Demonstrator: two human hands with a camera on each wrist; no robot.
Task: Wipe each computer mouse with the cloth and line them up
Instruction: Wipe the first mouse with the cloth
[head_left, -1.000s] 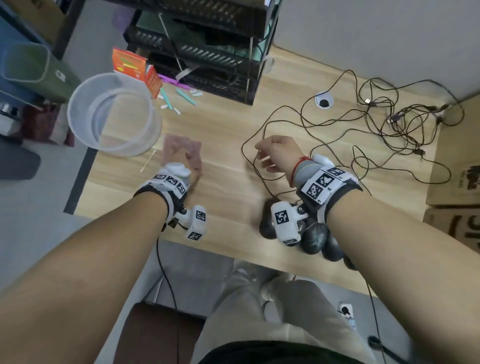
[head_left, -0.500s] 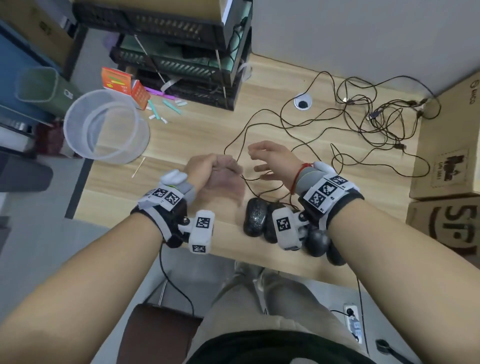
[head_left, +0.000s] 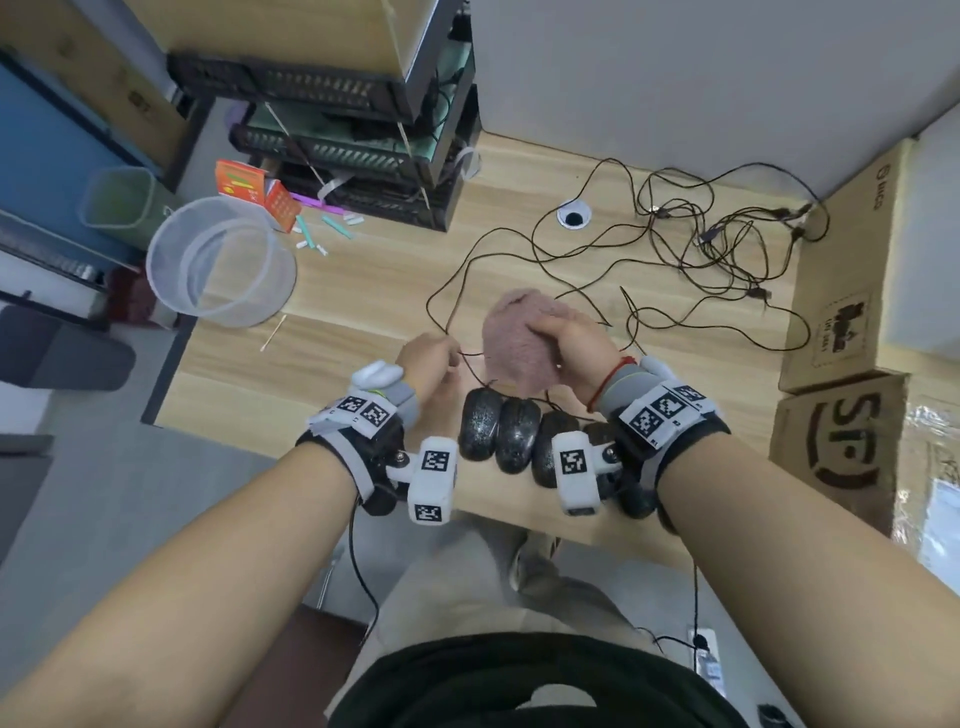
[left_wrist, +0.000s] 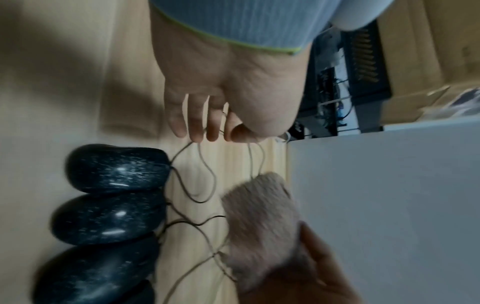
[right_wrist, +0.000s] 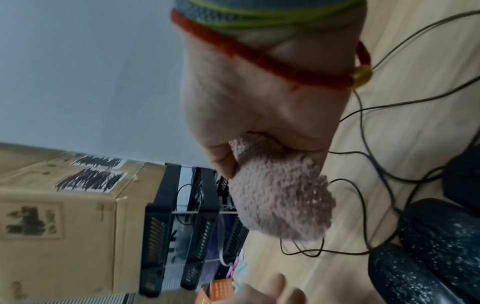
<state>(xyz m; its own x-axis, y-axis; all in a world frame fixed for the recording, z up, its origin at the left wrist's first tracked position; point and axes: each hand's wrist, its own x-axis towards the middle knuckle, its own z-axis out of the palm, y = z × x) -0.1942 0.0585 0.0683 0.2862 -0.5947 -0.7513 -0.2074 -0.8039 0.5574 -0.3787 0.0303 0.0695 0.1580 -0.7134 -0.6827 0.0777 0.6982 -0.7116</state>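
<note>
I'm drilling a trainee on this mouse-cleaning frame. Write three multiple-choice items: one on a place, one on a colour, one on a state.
1. Where do the lined-up mice sit?
A. along the desk's near edge
B. inside the clear bucket
C. on the cardboard boxes

2. What colour is the cloth?
A. bright blue
B. dusty pink
C. black

3. What is the left hand doing?
A. lying flat on the desk
B. holding a pen
C. pinching a mouse cable

Answers:
1. A, the head view shows the black mice side by side at the edge of the desk nearest the person.
2. B, both wrist views show a pale pink fuzzy cloth bunched in the right hand.
3. C, the left wrist view shows its fingers closed on a thin cable.
</note>
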